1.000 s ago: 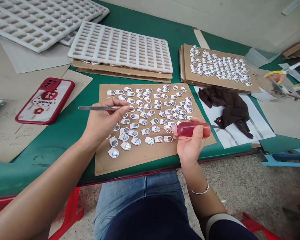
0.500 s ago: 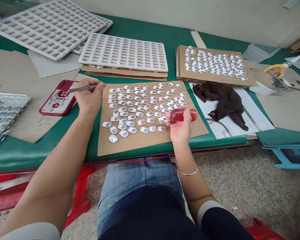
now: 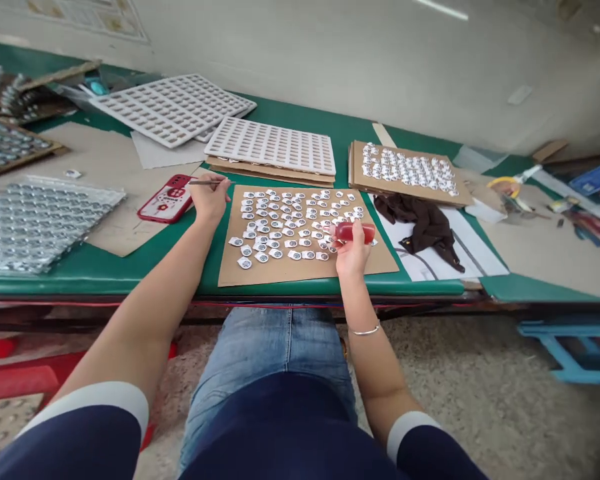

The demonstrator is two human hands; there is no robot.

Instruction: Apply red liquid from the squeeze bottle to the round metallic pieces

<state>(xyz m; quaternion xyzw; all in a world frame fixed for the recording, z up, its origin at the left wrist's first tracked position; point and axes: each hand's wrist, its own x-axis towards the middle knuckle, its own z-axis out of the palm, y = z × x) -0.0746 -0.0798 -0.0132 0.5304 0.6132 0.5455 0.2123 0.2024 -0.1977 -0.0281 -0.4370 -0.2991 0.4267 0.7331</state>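
Note:
My left hand (image 3: pixel 210 200) is closed on thin metal tweezers (image 3: pixel 198 182), held over the left edge of a cardboard sheet (image 3: pixel 275 275). Above the right half of that sheet, my right hand (image 3: pixel 353 259) grips a small squeeze bottle (image 3: pixel 346 231) of red liquid, lying sideways with its narrow tip to the left. Rows of small white tabs with round silvery faces (image 3: pixel 275 254) cover the cardboard. Some of them are hidden behind my right hand and the bottle. A phone in a red case (image 3: pixel 165 200) lies just left of my left hand.
White slotted trays (image 3: pixel 275 147) rest behind the sheet. Another cardboard stack (image 3: pixel 410 173) with white pieces stands back right, near a dark brown cloth (image 3: pixel 420 223). A clear tray of silvery rounds (image 3: pixel 45 227) lies left. Yellow-handled scissors (image 3: pixel 505 187) are far right.
The view has tilted up and shows more of the wall and the left side of the table. Both hands keep their holds and stay near the same places over the cardboard.

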